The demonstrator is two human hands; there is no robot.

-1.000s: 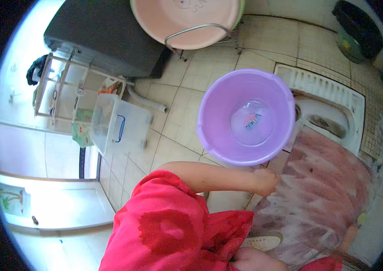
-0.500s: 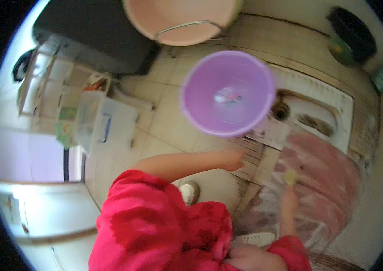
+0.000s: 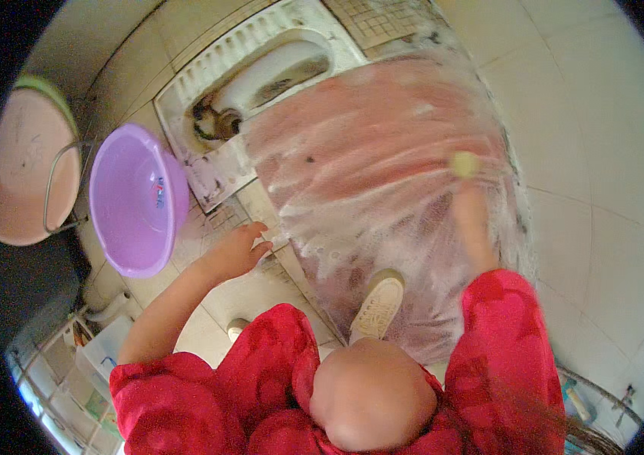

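A reddish-pink mat or sheet (image 3: 383, 144), streaked with white suds, lies spread on the floor. Over its right part is my right hand (image 3: 471, 199), blurred by motion and closed on a small yellow-green thing (image 3: 464, 164) pressed to or just above the surface. Blur hides the exact kind of that thing. To the left of the mat, my left hand (image 3: 240, 249) hangs above the tiles with its fingers apart and nothing in it. One of my light shoes (image 3: 379, 303) stands on the mat's near part.
A white squat toilet (image 3: 185, 98) borders the mat's far left edge. Left of it stands a purple basin (image 3: 132, 201), with a peach basin (image 3: 30, 167) on a metal stand farther left. A tiled wall (image 3: 587, 152) rises on the right.
My view has swung right, so the basins now sit farther left and more of the mat shows. My left hand's fingers have spread; my right hand still holds the yellow-green thing over the mat.
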